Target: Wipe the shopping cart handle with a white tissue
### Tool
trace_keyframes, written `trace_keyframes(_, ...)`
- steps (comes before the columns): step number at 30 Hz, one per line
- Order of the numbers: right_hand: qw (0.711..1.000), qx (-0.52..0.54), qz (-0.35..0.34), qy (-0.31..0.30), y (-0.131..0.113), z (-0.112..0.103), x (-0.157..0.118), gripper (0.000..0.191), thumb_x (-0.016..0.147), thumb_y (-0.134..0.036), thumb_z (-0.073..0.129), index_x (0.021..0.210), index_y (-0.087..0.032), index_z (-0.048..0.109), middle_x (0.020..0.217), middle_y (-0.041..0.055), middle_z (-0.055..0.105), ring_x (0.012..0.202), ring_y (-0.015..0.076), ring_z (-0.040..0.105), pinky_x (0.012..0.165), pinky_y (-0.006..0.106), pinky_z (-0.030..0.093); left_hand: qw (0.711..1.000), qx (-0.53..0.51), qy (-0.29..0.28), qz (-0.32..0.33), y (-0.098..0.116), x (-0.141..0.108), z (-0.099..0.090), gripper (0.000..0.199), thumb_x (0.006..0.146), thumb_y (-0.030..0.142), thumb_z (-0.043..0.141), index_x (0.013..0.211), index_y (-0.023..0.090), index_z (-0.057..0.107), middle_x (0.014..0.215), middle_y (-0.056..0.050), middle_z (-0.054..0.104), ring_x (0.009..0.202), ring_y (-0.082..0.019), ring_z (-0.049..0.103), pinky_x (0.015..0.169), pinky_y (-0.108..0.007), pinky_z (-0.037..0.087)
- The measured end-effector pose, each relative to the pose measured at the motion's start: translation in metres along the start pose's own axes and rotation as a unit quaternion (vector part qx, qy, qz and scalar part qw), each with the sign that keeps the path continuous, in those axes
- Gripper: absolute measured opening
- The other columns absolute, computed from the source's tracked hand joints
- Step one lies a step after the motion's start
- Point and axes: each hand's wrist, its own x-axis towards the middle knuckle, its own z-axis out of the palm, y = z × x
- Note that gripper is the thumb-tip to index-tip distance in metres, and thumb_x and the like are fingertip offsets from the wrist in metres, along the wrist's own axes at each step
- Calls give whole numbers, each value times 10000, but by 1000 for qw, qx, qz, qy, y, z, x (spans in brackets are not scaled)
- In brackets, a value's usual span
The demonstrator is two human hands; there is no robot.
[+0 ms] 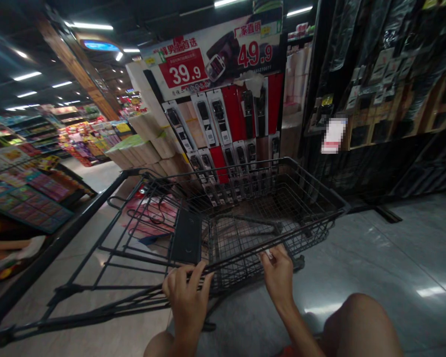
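A dark wire shopping cart [245,253] stretches across the view, its basket holding no goods that I can make out. My left hand [188,292] rests on the cart's near side rail, fingers spread and bent over the top. Farther right, my right hand [278,270] is closed at the same rail, with a small white thing [269,254] showing between thumb and fingers; it is too small to name. The cart's handle bar [59,248] runs along the left. A dark flat panel [186,235] stands at the child-seat end.
Behind the cart is a display rack [223,114] of packaged belts under a price sign [213,62]. Stacked paper rolls [134,151] stand to its left. Dark hanging goods [386,99] fill the right. A low shelf [26,193] is at left; my knees show below.
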Motion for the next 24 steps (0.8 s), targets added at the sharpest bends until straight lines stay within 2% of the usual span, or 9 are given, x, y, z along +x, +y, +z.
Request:
trace_keyframes(6, 1000, -5, -2, -12, -1, 5, -6, 159, 810, -162, 498, 682, -199, 584, 742, 22, 531, 721, 172, 522, 665, 263, 414, 999, 32, 2, 42, -15, 3, -4, 159, 810, 334, 577, 905, 243, 665, 789, -35, 570, 796, -182, 490, 811, -339, 330)
trace_keyframes(10, 1000, -15, -7, -24, -1, 7, -8, 157, 842, -154, 462, 768, -203, 591, 794, 32, 525, 733, 172, 517, 665, 263, 416, 994, 53, -31, 93, -23, 7, -8, 205, 810, 367, 582, 935, 223, 654, 760, -26, 595, 761, -177, 493, 746, -309, 324)
trace_keyframes(13, 999, -23, -18, -33, 2, 8, -9, 161, 868, -179, 446, 790, -208, 584, 827, 46, 524, 766, 181, 519, 670, 270, 416, 991, 65, -30, 113, -25, 9, -8, 238, 813, 389, 576, 960, 218, 653, 730, -21, 597, 745, -179, 491, 733, -307, 318)
trace_keyframes(17, 998, -50, -18, -21, 21, 9, -10, 177, 889, -225, 449, 767, -195, 573, 795, 38, 518, 727, 173, 520, 674, 278, 416, 989, 77, -7, 127, -23, 9, -6, 263, 816, 389, 575, 975, 195, 653, 721, -27, 587, 728, -179, 483, 732, -313, 319)
trace_keyframes(24, 996, -81, -28, -22, 57, 8, -15, 258, 920, -306, 418, 791, -177, 600, 762, 35, 526, 688, 161, 537, 656, 272, 427, 988, 87, -5, 128, -22, 8, -5, 326, 797, 387, 607, 1055, 191, 639, 716, -23, 580, 715, -173, 475, 741, -318, 315)
